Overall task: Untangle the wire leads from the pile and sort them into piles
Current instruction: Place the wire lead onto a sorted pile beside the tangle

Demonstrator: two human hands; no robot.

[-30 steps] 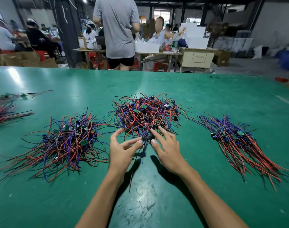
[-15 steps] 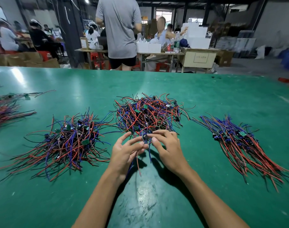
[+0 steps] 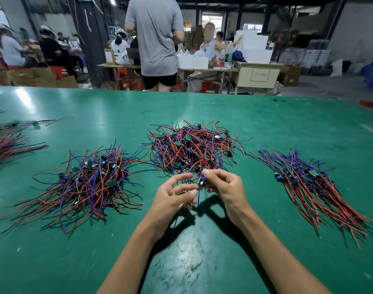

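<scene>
A tangled pile (image 3: 192, 149) of red, blue and black wire leads with small green boards lies at the table's middle. Just in front of it my right hand (image 3: 226, 189) pinches one wire lead (image 3: 202, 184) by its small dark component, blue wire hanging below. My left hand (image 3: 173, 198) is beside it, fingers curled, thumb and fingertips touching the same lead's wires. A looser pile (image 3: 90, 181) lies to the left. A combed, aligned pile (image 3: 308, 183) lies to the right.
The green table (image 3: 202, 262) stretches wide, with another bundle of leads (image 3: 5, 143) at its far left edge. Beyond the table's far edge a person in a grey shirt (image 3: 154, 39) stands, with seated workers, small tables and boxes behind.
Both hands have lifted off the table from the central pile's front edge, drawing one lead out and towards me. The piles have not shifted.
</scene>
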